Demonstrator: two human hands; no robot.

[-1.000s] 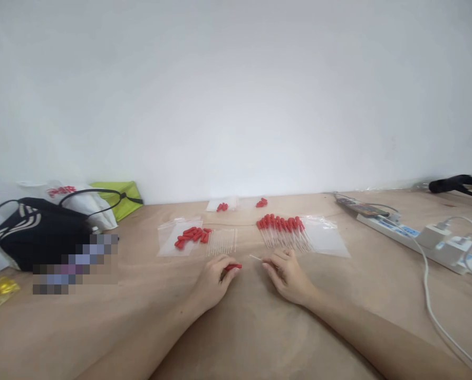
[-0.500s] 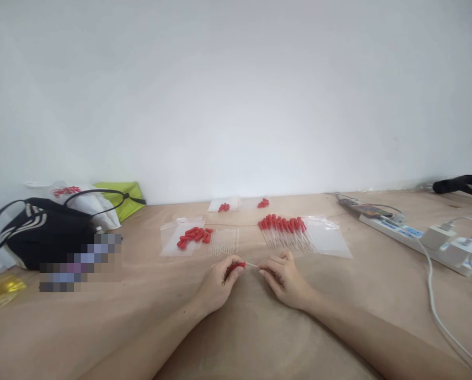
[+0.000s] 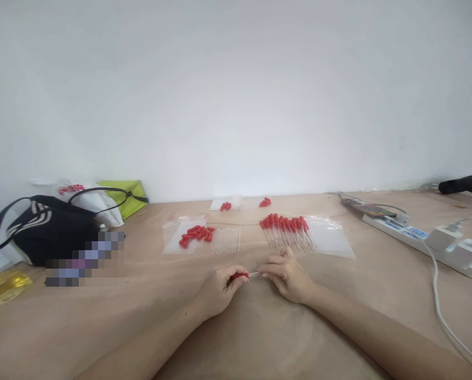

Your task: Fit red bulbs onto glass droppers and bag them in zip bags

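Observation:
Near the centre of the table, my left hand (image 3: 224, 287) is closed on a red piece (image 3: 240, 275). A thin pale stick (image 3: 253, 274) runs from that piece to the fingertips of my right hand (image 3: 286, 275), which pinch its other end. Beyond my left hand lie loose red pieces (image 3: 196, 233) on a clear plastic bag (image 3: 173, 237), beside a row of thin clear sticks (image 3: 225, 240). Past my right hand, several sticks with red ends (image 3: 285, 224) lie side by side, partly on another clear bag (image 3: 333, 237).
Two small groups of red pieces (image 3: 225, 206) (image 3: 265, 202) lie farther back. A black bag (image 3: 57, 232), a green bag (image 3: 128, 198) and a yellow object (image 3: 4, 287) are at the left. A power strip (image 3: 413, 237) with white cables and a phone (image 3: 372, 209) are at the right.
Less of the stick shows between my hands, and my right fingertips are nearer the red piece. Both hands stay closed on the same things. The whole view has shifted slightly.

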